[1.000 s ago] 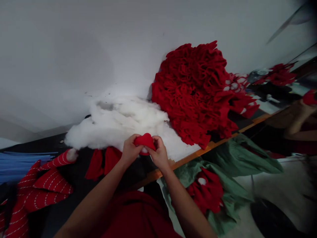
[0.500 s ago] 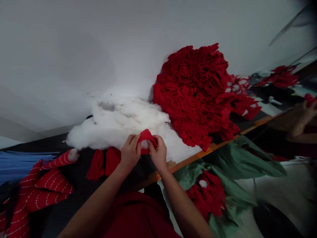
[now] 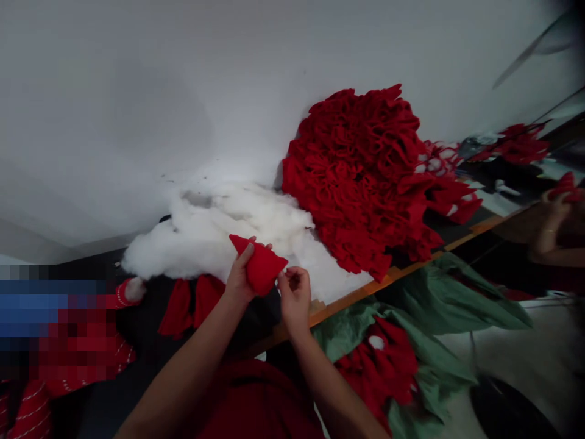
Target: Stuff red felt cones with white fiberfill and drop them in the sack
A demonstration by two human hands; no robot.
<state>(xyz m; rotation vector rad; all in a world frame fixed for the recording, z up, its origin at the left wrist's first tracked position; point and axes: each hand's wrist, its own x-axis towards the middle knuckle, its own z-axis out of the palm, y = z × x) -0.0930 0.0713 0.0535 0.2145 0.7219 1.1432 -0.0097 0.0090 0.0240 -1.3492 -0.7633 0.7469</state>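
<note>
My left hand (image 3: 241,274) is wrapped round a small red felt cone (image 3: 265,268), which looks like a little hat. One point of it sticks up past the thumb, and another corner faces right. At that right corner my right hand (image 3: 295,296) has its thumb and forefinger pinched together. Its other fingers are curled. Behind both hands spreads a heap of white stuffing (image 3: 183,235). Two red felt pieces (image 3: 208,297) lie on the dark table left of my left wrist.
A big pile of red felt pieces (image 3: 356,177) leans against the wall on the right. Below the table's wooden edge (image 3: 388,277) a green cloth sack (image 3: 439,305) holds more red pieces. Red striped fabric (image 3: 31,408) lies at far left. A co-worker's hand (image 3: 551,210) shows at far right.
The red cone has turned from its open rim, spread by both hands, to its flat side. My left hand now holds it, and my right hand has shifted to its right corner.
</note>
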